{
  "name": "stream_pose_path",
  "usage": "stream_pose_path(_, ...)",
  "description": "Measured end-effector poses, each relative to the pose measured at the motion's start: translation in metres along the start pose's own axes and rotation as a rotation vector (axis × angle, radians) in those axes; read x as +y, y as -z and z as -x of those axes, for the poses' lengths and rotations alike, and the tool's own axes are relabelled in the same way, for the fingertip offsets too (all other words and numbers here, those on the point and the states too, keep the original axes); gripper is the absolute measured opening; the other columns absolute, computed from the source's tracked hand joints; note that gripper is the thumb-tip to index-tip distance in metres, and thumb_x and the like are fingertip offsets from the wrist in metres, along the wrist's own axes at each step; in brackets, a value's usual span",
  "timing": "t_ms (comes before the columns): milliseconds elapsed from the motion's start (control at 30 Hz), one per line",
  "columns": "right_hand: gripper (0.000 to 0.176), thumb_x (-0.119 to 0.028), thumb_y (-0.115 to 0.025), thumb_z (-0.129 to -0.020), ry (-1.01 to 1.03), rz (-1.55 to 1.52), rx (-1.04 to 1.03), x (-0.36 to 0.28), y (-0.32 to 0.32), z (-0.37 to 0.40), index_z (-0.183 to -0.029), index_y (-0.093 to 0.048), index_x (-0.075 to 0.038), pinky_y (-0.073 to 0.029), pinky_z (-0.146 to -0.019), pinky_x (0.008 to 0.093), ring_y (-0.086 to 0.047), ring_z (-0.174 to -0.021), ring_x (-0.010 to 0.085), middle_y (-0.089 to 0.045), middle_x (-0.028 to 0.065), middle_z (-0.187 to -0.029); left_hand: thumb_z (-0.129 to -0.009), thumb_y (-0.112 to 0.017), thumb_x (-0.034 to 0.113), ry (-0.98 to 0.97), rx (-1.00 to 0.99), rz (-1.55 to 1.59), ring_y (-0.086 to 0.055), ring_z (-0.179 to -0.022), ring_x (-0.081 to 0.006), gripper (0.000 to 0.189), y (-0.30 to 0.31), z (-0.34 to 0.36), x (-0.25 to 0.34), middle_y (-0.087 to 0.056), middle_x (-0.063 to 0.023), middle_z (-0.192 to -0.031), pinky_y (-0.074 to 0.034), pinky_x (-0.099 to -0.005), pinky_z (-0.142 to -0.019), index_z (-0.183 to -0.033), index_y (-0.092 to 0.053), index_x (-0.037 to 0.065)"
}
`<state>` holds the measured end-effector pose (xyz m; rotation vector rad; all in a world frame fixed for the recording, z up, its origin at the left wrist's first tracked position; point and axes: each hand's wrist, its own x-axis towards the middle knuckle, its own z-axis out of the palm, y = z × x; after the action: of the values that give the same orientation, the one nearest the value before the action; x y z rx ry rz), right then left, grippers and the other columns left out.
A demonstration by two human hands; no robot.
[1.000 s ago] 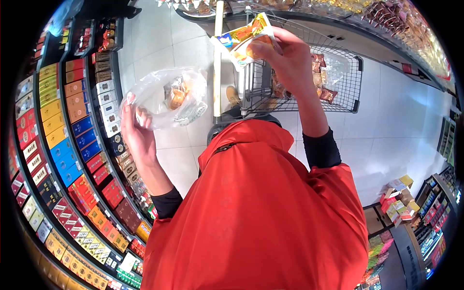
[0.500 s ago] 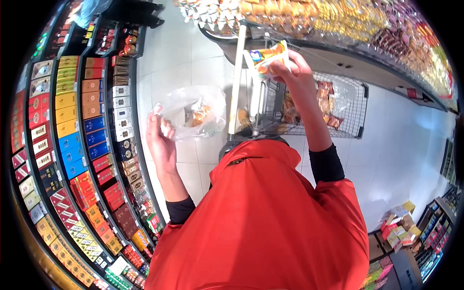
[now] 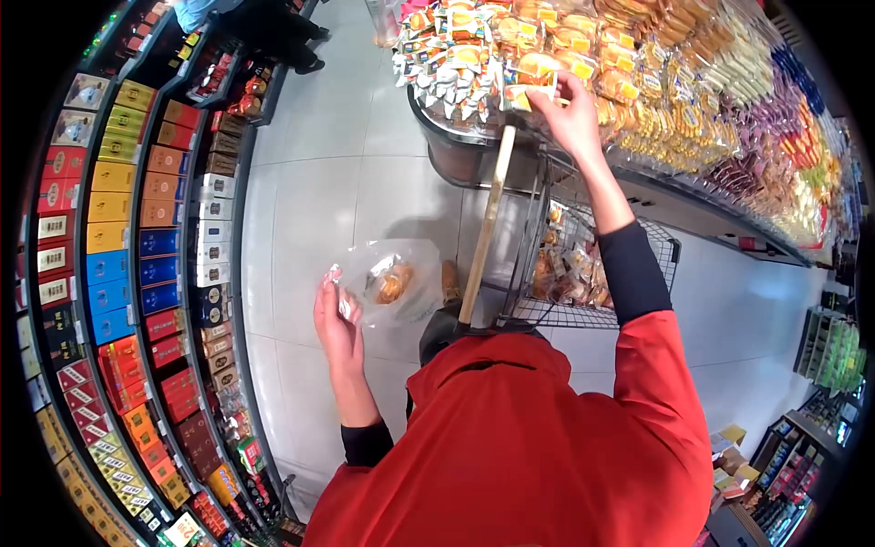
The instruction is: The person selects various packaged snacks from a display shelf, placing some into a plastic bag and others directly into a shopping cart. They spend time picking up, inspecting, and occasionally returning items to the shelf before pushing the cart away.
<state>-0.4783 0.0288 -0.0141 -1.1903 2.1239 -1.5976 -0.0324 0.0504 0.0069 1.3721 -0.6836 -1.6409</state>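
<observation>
The left hand [image 3: 335,321] is held low at waist height over the pale tiled floor [image 3: 310,191]. Its grip is closed on the gathered top edge of a clear plastic bag [image 3: 406,296], thumb and fingers pinching the film. The bag hangs open beside the hand, with an orange-brown wrapped snack [image 3: 393,283] lying inside it. The right hand [image 3: 572,117] is stretched up and forward to the heap of wrapped snacks [image 3: 693,82] piled on a curved counter [image 3: 444,135]. Its grip is nearly closed, the fingertips pinched on a yellow packet [image 3: 530,94] that sits right at the near edge of the heap, touching the packets around it. Below that arm stands a wire shopping cart [image 3: 643,239] with several wrapped packets in its basket, and a pale bar [image 3: 486,228] runs slantwise between the bag and the cart. Both arms wear black sleeves under a red jacket [image 3: 510,438]. To the left, curved shelves [image 3: 137,237] carry rows of coloured boxes. At the top left part of another person [image 3: 260,23] is in view, well apart from both hands.
</observation>
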Motion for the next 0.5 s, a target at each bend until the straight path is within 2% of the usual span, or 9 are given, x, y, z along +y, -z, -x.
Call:
stream_pose_path(33, 0.050, -0.021, -0.079, -0.085, 0.006, 0.012, -0.005, -0.001, -0.007, -0.015, -0.123, -0.058, 0.005, -0.054, -0.090, 0.0311, -0.069, -0.099, 0.0199, -0.071, 0.0134, -0.105, -0.105, -0.052, 0.024, 0.006, -0.001, 0.013, -0.033, -0.061, -0.0054, 0.029, 0.004, -0.006, -0.001, -0.037, 0.0053, -0.071, -0.027, -0.0228, -0.055, -0.123, -0.060, 0.003)
stream_pose_path(133, 0.050, -0.035, -0.081, -0.080, -0.054, 0.353, 0.050, -0.003, -0.030, -0.052, -0.111, -0.065, 0.001, -0.055, -0.075, 0.0305, -0.069, -0.082, 0.0173, -0.073, 0.0098, -0.093, -0.106, -0.052, 0.024, 0.030, -0.018, 0.032, -0.032, -0.060, -0.0046, 0.029, 0.023, -0.025, -0.001, -0.036, 0.0059, -0.069, -0.027, -0.0229, -0.055, -0.124, -0.059, 0.003)
stream_pose_path(167, 0.052, -0.043, -0.082, -0.076, 0.003, 0.405, 0.118, 0.027, -0.041, -0.068, -0.102, -0.066, -0.001, -0.054, -0.070, 0.0352, -0.069, -0.074, 0.0239, -0.072, 0.0118, -0.085, -0.106, -0.051, 0.024, 0.023, -0.031, 0.049, -0.031, -0.060, -0.0043, 0.030, 0.027, -0.030, 0.000, -0.035, 0.0061, -0.069, -0.026, -0.0229, -0.055, -0.125, -0.059, 0.003)
stream_pose_path(200, 0.052, -0.043, -0.082, -0.076, 0.002, 0.411, 0.119, 0.023, -0.045, -0.070, -0.102, -0.066, -0.001, -0.054, -0.070, 0.0352, -0.069, -0.074, 0.0239, -0.072, 0.0118, -0.085, -0.106, -0.051, 0.024, 0.015, -0.045, 0.064, -0.030, -0.060, -0.0039, 0.030, 0.031, -0.034, 0.001, -0.035, 0.0063, -0.068, -0.026, -0.0229, -0.054, -0.126, -0.059, 0.003)
stream_pose_path(267, 0.048, -0.038, -0.083, -0.072, -0.080, 0.576, 0.122, 0.016, -0.054, -0.077, -0.093, -0.064, 0.000, -0.054, -0.071, 0.0421, -0.068, -0.077, 0.0342, -0.070, 0.0161, -0.082, -0.106, -0.051, 0.024, 0.021, -0.034, 0.061, -0.030, -0.060, -0.0039, 0.030, 0.036, -0.044, 0.004, -0.035, 0.0063, -0.068, -0.026, -0.0227, -0.054, -0.126, -0.059, 0.003)
stream_pose_path(300, 0.048, -0.041, -0.083, -0.072, -0.102, 0.582, 0.113, 0.017, -0.057, -0.078, -0.089, -0.064, 0.000, -0.053, -0.074, 0.0444, -0.067, -0.081, 0.0372, -0.070, 0.0173, -0.083, -0.106, -0.050, 0.024, 0.022, -0.018, 0.057, -0.030, -0.060, -0.0038, 0.031, 0.038, -0.048, 0.006, -0.035, 0.0063, -0.068, -0.026, -0.0225, -0.055, -0.127, -0.059, 0.003)
stream_pose_path(433, 0.048, -0.045, -0.080, -0.074, -0.087, 0.685, 0.115, 0.022, -0.064, -0.080, -0.085, -0.065, -0.001, -0.049, -0.083, 0.0461, -0.066, -0.087, 0.0360, -0.070, 0.0181, -0.085, -0.106, -0.050, 0.024, 0.023, -0.018, 0.065, -0.030, -0.060, -0.0035, 0.031, 0.038, -0.060, 0.012, -0.035, 0.0067, -0.069, -0.026, -0.0219, -0.055, -0.127, -0.059, 0.003)
stream_pose_path(500, 0.047, -0.045, -0.080, -0.074, -0.083, 0.697, 0.115, 0.024, -0.066, -0.084, -0.085, -0.065, -0.002, -0.049, -0.083, 0.0462, -0.066, -0.087, 0.0359, -0.070, 0.0183, -0.086, -0.106, -0.050, 0.023, 0.021, -0.054, 0.076, -0.031, -0.060, -0.0031, 0.029, 0.040, -0.065, 0.012, -0.036, 0.0071, -0.069, -0.027, -0.0215, -0.055, -0.125, -0.060, 0.003)
